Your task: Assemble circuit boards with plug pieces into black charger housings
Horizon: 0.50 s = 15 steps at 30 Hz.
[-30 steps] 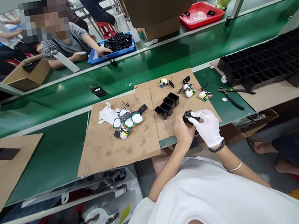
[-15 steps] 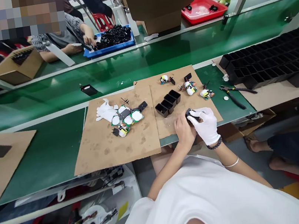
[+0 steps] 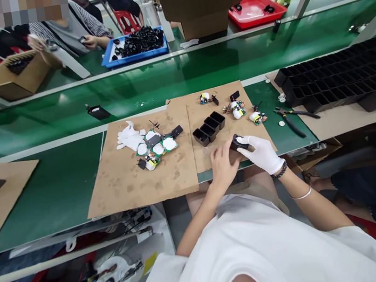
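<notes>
My bare left hand (image 3: 223, 166) and my white-gloved right hand (image 3: 262, 152) meet over the near edge of a cardboard sheet (image 3: 211, 156). Both have fingers closed on a small black plastic housing (image 3: 236, 144) between them. Just beyond stand three joined black housings (image 3: 209, 129). Small circuit boards with white parts (image 3: 238, 109) lie farther back on the same sheet. A cluster of green boards with white discs (image 3: 156, 146) and a crumpled white glove (image 3: 128, 138) rest on the left cardboard sheet (image 3: 134, 182).
Black pliers (image 3: 292, 117) lie on the green table to the right, beside a long black compartment tray (image 3: 341, 78). A green conveyor belt (image 3: 165, 81) carries one black part (image 3: 98, 111). Across it, another person works near a blue bin (image 3: 135, 49); a red tray (image 3: 255, 9) sits beyond.
My hands stayed together on the black housing, with the left hand sliding slightly lower and left. The black part on the conveyor drifted left. The person opposite pulled a hand away from the blue bin.
</notes>
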Tool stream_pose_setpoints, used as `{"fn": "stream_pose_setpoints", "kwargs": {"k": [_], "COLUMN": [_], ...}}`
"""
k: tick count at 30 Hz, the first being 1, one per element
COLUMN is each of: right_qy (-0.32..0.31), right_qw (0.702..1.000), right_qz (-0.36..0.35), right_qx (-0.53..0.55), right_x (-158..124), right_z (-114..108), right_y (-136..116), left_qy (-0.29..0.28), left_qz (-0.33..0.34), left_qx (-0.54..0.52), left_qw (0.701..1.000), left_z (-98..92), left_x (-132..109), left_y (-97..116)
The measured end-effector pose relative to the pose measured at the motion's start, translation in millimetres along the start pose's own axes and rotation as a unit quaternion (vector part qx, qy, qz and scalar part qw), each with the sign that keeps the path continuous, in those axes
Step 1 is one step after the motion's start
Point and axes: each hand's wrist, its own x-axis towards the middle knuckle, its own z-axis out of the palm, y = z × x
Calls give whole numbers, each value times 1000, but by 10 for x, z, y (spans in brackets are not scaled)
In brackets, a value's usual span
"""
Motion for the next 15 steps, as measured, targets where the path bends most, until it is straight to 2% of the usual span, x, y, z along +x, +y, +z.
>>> {"fn": "stream_pose_setpoints", "kwargs": {"k": [3,7,12,15], "right_qy": [57,61,127,93], "right_qw": [998,997,990,995], "right_qz": [-13,-27,-36,-15], "right_qx": [-34,-47,-44,-28], "right_x": [18,15,-18,-69], "right_z": [-35,12,62,144], "right_y": [-1,37,96,167], "left_qy": [26,99,109,92], "left_qz": [-17,-27,-28,-51], "left_qx": [41,74,93,60], "left_qw": [999,992,989,993], "left_z": [-170,-255,-251,-258], "left_x": [-228,-458,-489,-426], "left_y": [-140,-303,-325,-261]}}
